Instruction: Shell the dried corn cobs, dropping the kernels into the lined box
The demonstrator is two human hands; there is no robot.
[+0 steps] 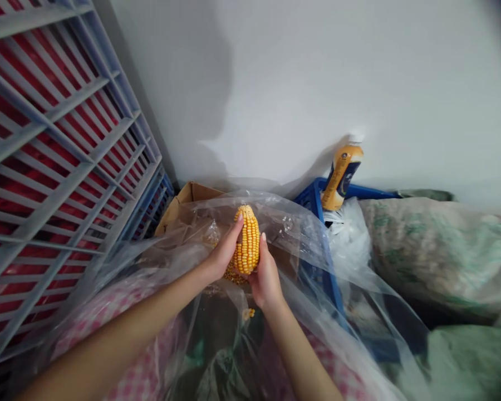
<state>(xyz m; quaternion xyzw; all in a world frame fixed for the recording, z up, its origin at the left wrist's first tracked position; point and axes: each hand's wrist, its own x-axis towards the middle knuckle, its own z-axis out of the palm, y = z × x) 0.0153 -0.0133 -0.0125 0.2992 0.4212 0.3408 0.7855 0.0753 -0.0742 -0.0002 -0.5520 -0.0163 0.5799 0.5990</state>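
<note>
An ear of yellow corn (249, 242) stands roughly upright between my two hands. My left hand (224, 248) grips it from the left, thumb lying along the upper part of the cob. Around the lower right side closes my right hand (268, 278), its thumb pointing up beside the rows of kernels. Beneath the hands, loose corn kernels (234, 275) lie inside a clear plastic bag (290, 220) spread over a cardboard box (167, 214). A small cluster of kernels (250, 313) rests on the plastic nearer to me. Some fingers are hidden behind the cob.
Stacked plastic crates (62, 111) with red contents rise on the left. To the right, a blue basket (316, 192) holds a yellow bottle (342, 175) and a white plastic bag (350, 234). Beyond it lie a woven sack (434, 250) and a green sack (476, 356). A white wall stands behind.
</note>
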